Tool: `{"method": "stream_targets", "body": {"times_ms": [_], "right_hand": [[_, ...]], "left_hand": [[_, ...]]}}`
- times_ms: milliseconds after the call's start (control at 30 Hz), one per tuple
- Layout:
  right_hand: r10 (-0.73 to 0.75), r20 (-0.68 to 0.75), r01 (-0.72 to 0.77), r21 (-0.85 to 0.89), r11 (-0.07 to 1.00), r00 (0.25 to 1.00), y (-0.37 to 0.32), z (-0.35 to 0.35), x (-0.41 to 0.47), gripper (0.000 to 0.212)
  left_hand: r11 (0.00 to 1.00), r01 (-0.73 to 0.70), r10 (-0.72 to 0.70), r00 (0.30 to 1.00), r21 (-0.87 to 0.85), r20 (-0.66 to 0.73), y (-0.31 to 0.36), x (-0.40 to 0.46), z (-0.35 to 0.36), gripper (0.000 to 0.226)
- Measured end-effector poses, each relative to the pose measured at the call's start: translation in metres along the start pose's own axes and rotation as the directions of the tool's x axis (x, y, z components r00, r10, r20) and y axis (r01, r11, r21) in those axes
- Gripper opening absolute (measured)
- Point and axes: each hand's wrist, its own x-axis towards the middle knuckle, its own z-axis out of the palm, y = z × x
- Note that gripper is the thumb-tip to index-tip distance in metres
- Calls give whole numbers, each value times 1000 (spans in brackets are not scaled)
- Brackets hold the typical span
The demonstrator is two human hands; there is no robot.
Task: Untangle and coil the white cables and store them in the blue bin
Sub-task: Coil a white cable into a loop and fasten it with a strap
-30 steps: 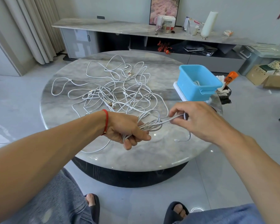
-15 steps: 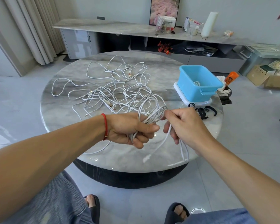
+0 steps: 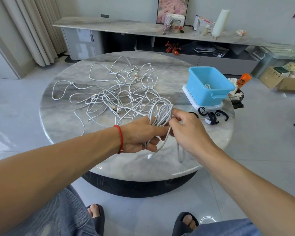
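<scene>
Marble round table (image 3: 66, 123) fills most of the shot, its near edge partly covered by both forearms. Loose white cables (image 3: 116, 92) sprawl across the middle of it, from about 9 o'clock to 12 o'clock, so tangled I can't tell how many there are or where each one ends. The blue bin (image 3: 209, 86) sits at roughly 2 o'clock on a white lid or tray (image 3: 188, 92); something pale lies inside it, but the wall hides most of that. Just in front of the bin, around 3 o'clock, lie a few small black straps (image 3: 211, 116), too small to make out properly.

Left hand (image 3: 140, 137), with a red string bracelet (image 3: 120, 139) on the wrist, is closed around a coiled bundle (image 3: 160, 114) of white cable, loops sticking up above the fist. Right hand (image 3: 189, 132) comes in from 5 o'clock, fingers pinched on a strand right at the bundle, nearly touching the left thumb. Its palm side is turned away, so the exact grip is hidden. A loose end with a white plug (image 3: 149, 156) dangles below the hands, and another loop hangs under the right wrist.
</scene>
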Motion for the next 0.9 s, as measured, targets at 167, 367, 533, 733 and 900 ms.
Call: {"method": "stream_targets", "body": {"times_ms": [167,367,533,733,900], "right_hand": [[-20,13,21,-58,998,1000,0,7,1,27],[-84,-44,76,-147,986,995,5,6,9,29],[-37,-38,29,-209,978,999,6,-1,15,40],[163,195,-118,-223,968,967,28,-19,14,33],[169,504,153,-535,831,847,31,-11,4,48]], "left_hand": [[998,-60,59,975,-1,-215,-6,8,9,24],[991,-128,114,956,-35,-270,3,10,7,11],[987,-152,121,922,-57,-367,4,17,4,8],[965,-240,179,900,-109,-397,16,15,-23,10],[911,-282,167,920,-300,-356,21,13,-41,16]]}}
